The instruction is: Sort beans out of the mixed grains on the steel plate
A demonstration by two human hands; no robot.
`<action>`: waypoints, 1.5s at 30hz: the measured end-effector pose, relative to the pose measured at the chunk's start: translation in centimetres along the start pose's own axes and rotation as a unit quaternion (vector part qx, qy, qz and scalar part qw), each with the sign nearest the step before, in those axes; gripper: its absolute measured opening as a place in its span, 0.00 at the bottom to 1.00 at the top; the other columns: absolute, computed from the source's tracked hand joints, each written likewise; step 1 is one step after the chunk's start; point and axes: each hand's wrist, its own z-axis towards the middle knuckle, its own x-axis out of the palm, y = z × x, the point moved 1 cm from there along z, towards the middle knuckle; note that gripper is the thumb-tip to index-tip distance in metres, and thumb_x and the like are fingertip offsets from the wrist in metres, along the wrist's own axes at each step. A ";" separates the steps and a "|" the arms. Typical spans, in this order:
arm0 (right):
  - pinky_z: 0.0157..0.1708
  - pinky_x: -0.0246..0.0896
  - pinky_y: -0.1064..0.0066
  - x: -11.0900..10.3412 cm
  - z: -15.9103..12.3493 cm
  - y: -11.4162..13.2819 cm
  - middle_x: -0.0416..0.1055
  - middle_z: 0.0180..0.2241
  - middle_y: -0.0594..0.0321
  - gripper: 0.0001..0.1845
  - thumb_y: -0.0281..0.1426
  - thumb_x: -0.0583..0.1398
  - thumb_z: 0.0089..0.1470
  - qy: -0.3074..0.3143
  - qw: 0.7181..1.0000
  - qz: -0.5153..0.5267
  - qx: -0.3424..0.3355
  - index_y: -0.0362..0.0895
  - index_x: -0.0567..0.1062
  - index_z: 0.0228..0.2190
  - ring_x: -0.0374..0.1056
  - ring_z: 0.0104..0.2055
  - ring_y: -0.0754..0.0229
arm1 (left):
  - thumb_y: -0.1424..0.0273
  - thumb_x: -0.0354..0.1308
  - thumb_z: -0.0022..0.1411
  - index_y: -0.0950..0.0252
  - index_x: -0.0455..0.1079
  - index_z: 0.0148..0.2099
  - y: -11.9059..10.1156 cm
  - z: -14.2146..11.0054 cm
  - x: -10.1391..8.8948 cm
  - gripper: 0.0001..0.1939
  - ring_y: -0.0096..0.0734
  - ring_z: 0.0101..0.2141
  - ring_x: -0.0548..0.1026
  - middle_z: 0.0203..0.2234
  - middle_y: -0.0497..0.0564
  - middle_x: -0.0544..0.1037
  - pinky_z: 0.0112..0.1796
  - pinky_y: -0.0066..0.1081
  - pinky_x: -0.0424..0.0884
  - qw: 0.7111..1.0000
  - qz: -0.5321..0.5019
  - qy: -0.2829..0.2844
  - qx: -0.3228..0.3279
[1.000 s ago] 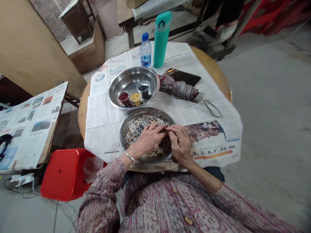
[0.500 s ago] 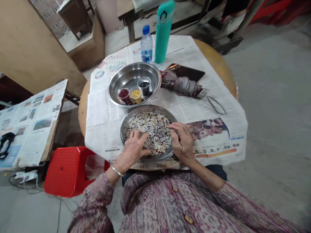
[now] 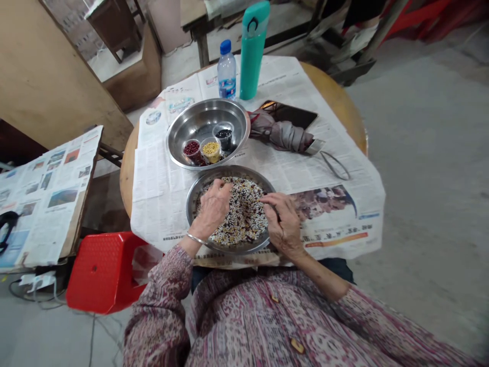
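A steel plate [image 3: 195,189] heaped with mixed white, dark and red beans [image 3: 244,214] lies in front of me on a newspaper-covered round table [image 3: 336,97]. My left hand [image 3: 212,209] rests on the left part of the beans, fingers stretched forward and lying flat. My right hand [image 3: 281,224] sits at the plate's right rim with its fingers curled in a pinch over the beans; what they hold is too small to see. Behind the plate a steel bowl [image 3: 198,120] holds three small cups: red beans [image 3: 191,148], yellow beans [image 3: 211,148] and black beans [image 3: 223,134].
A water bottle [image 3: 226,70] and a teal flask [image 3: 251,48] stand at the table's back. A folded grey umbrella [image 3: 282,134] lies over a dark tablet [image 3: 296,113], with a loop strap [image 3: 335,165] beside it. A red stool [image 3: 101,270] and a newspaper-covered board [image 3: 46,193] are at my left.
My left hand drew back to the plate's near-left edge, then moved forward again across the beans toward the far left rim. My right hand stayed at the right rim.
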 end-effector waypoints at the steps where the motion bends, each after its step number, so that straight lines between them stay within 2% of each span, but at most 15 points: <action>1: 0.55 0.64 0.52 0.0 0.0 0.0 0.76 0.43 0.57 0.10 0.31 0.56 0.66 0.001 1.000 -0.001 -0.002 0.49 0.77 0.43 0.71 0.50 0.51 | 0.68 0.51 0.74 0.61 0.69 0.58 0.2 -0.1 -0.1 0.13 0.41 0.53 0.72 0.55 0.56 0.72 0.51 0.39 0.75 1.000 0.015 -0.010 -0.015; 5: 0.55 0.64 0.53 0.0 0.0 0.0 0.76 0.44 0.57 0.10 0.31 0.55 0.66 -0.001 1.000 -0.001 -0.009 0.48 0.77 0.43 0.70 0.50 0.51 | 0.51 0.60 0.68 0.62 0.64 0.65 -0.5 -0.2 0.7 0.31 0.52 0.61 0.66 0.64 0.60 0.66 0.57 0.49 0.70 0.999 0.047 -0.003 -0.021; 8: 0.54 0.64 0.53 0.0 0.0 -0.1 0.76 0.44 0.56 0.10 0.32 0.55 0.66 -0.007 1.000 -0.004 -0.006 0.49 0.77 0.43 0.70 0.50 0.51 | 0.49 0.62 0.65 0.62 0.60 0.68 -2.2 0.1 1.8 0.38 0.54 0.63 0.63 0.67 0.60 0.62 0.63 0.52 0.63 0.999 0.035 0.019 0.035; 11: 0.54 0.65 0.53 0.0 0.0 -0.1 0.76 0.44 0.56 0.10 0.32 0.55 0.66 -0.008 1.000 -0.002 -0.006 0.48 0.77 0.43 0.70 0.50 0.51 | 0.52 0.61 0.67 0.62 0.62 0.67 -3.7 -0.1 2.2 0.33 0.50 0.64 0.61 0.66 0.58 0.64 0.65 0.51 0.59 0.990 0.020 0.045 0.131; 15: 0.53 0.65 0.53 0.1 0.0 0.0 0.76 0.43 0.56 0.10 0.32 0.55 0.66 -0.007 1.000 -0.004 -0.004 0.48 0.77 0.42 0.70 0.49 0.51 | 0.63 0.57 0.72 0.60 0.73 0.55 -2.9 -2.1 1.5 0.13 0.43 0.58 0.68 0.58 0.53 0.72 0.59 0.44 0.68 0.976 0.016 0.088 0.199; 17: 0.53 0.65 0.53 0.0 0.0 0.0 0.76 0.43 0.56 0.10 0.32 0.55 0.66 -0.007 1.000 -0.003 -0.005 0.48 0.77 0.42 0.70 0.49 0.51 | 0.68 0.53 0.74 0.59 0.75 0.50 -1.3 -3.4 0.9 0.10 0.41 0.54 0.70 0.53 0.51 0.75 0.55 0.42 0.70 0.980 0.022 0.086 0.177; 21: 0.52 0.65 0.54 0.1 0.1 0.0 0.76 0.42 0.57 0.10 0.32 0.55 0.66 -0.008 1.000 0.002 -0.012 0.48 0.77 0.42 0.70 0.49 0.51 | 0.74 0.52 0.73 0.62 0.74 0.49 2.2 -4.8 0.4 0.10 0.38 0.50 0.72 0.49 0.53 0.75 0.52 0.39 0.73 0.997 0.022 0.032 0.060; 24: 0.52 0.64 0.53 0.1 0.1 0.0 0.76 0.42 0.57 0.10 0.32 0.56 0.66 -0.014 1.000 0.000 -0.011 0.48 0.77 0.42 0.70 0.48 0.51 | 0.74 0.55 0.71 0.63 0.71 0.53 3.1 -3.8 0.7 0.10 0.39 0.52 0.71 0.52 0.56 0.72 0.53 0.40 0.73 1.000 0.014 -0.010 -0.012; 26: 0.52 0.65 0.53 0.2 0.1 0.0 0.76 0.42 0.57 0.10 0.33 0.56 0.66 -0.015 1.000 0.002 -0.008 0.48 0.77 0.41 0.70 0.48 0.51 | 0.69 0.58 0.71 0.64 0.69 0.57 2.5 -2.4 1.2 0.14 0.42 0.53 0.71 0.54 0.58 0.70 0.53 0.41 0.73 0.999 0.011 -0.029 -0.040; 28: 0.52 0.65 0.53 0.2 0.1 0.0 0.76 0.42 0.56 0.10 0.34 0.55 0.66 -0.014 1.000 0.004 -0.007 0.48 0.77 0.41 0.70 0.48 0.51 | 0.64 0.59 0.71 0.65 0.67 0.60 0.9 -0.9 1.8 0.19 0.45 0.54 0.70 0.55 0.60 0.69 0.53 0.42 0.73 0.998 0.011 -0.037 -0.039; 31: 0.52 0.65 0.52 0.2 0.2 0.0 0.76 0.42 0.56 0.10 0.34 0.55 0.66 -0.017 1.000 0.003 -0.006 0.48 0.77 0.41 0.70 0.48 0.51 | 0.61 0.58 0.71 0.63 0.66 0.62 -1.9 0.1 2.4 0.22 0.47 0.56 0.68 0.58 0.59 0.68 0.54 0.43 0.72 0.999 0.014 -0.029 0.027; 35: 0.53 0.65 0.52 0.2 0.3 0.0 0.76 0.41 0.56 0.11 0.34 0.54 0.66 -0.016 1.000 0.008 -0.003 0.49 0.77 0.40 0.71 0.48 0.51 | 0.67 0.55 0.73 0.61 0.71 0.55 -3.7 -1.5 2.1 0.11 0.42 0.54 0.68 0.54 0.54 0.72 0.51 0.38 0.73 0.990 0.024 0.032 0.135; 38: 0.52 0.65 0.52 0.3 0.3 -0.1 0.76 0.41 0.57 0.11 0.34 0.54 0.66 -0.015 1.000 0.012 0.000 0.49 0.77 0.40 0.71 0.48 0.51 | 0.73 0.50 0.74 0.60 0.73 0.50 -3.0 -4.1 1.5 0.11 0.38 0.49 0.71 0.48 0.52 0.75 0.46 0.35 0.75 0.990 0.031 0.064 0.124; 40: 0.52 0.65 0.52 0.4 0.3 -0.2 0.76 0.41 0.57 0.11 0.35 0.54 0.66 -0.020 1.000 0.012 0.000 0.49 0.77 0.39 0.71 0.47 0.51 | 0.75 0.50 0.73 0.59 0.74 0.48 -1.6 -5.5 1.1 0.12 0.37 0.47 0.72 0.47 0.51 0.75 0.44 0.34 0.75 0.994 0.031 0.050 0.087; 45: 0.53 0.64 0.53 0.7 0.2 -0.6 0.76 0.41 0.57 0.11 0.35 0.55 0.66 -0.031 0.999 0.017 -0.001 0.48 0.77 0.39 0.71 0.47 0.51 | 0.79 0.55 0.68 0.62 0.74 0.47 1.8 -5.3 1.0 0.10 0.38 0.49 0.72 0.46 0.54 0.74 0.52 0.39 0.74 0.996 0.001 -0.084 0.022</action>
